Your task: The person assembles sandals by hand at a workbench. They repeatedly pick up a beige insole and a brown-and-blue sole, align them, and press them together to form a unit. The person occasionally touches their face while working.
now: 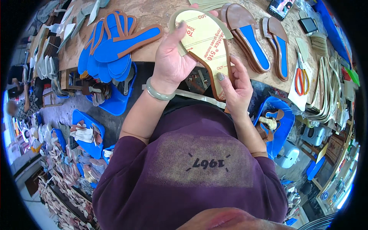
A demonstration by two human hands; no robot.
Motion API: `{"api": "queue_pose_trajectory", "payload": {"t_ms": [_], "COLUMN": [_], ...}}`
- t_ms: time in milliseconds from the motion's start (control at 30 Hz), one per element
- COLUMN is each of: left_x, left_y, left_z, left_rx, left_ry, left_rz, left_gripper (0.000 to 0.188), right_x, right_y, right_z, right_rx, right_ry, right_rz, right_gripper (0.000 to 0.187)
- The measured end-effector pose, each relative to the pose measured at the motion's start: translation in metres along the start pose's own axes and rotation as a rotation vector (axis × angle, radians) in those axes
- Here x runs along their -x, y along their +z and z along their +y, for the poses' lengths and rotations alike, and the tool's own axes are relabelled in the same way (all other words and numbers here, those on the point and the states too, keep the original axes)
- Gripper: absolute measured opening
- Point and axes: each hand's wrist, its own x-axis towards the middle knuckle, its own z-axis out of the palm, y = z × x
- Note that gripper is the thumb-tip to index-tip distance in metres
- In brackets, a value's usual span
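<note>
A shoe insole (205,42) is held up over the near edge of the workbench, its pale yellow underside with red print facing me. Brown edging runs along its narrow waist and heel. Pale grey-green material (226,30) sticks out around the toe part. My left hand (174,61), with a jade-coloured bangle at the wrist, grips the broad toe part with the thumb on top; its fingers are mostly hidden behind. Near the heel my right hand (238,86) pinches the insole, thumb on the yellow face and fingers at its right edge.
Blue insoles with brown edging (111,48) are fanned on the bench at left. Brown-and-blue insoles (251,46) lie stacked at right, near orange-handled scissors (301,78) and a phone (281,8). Blue bins (283,119) with shoe parts stand below.
</note>
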Motion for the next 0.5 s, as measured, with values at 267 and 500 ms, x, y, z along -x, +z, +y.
{"api": "queue_pose_trajectory", "payload": {"t_ms": [267, 500], "left_x": [-0.001, 0.0], "left_y": [0.0, -0.02], "left_z": [-0.005, 0.001], "left_rx": [-0.038, -0.044], "left_ry": [0.019, 0.025], "left_rz": [0.094, 0.023], "left_gripper": [0.041, 0.052], "right_x": [0.0, -0.01], "right_y": [-0.01, -0.03], "right_z": [0.014, -0.012], "right_rx": [-0.117, -0.743], "right_ry": [0.098, 0.292], "right_rz": [-0.058, -0.425], "right_gripper": [0.061, 0.078]}}
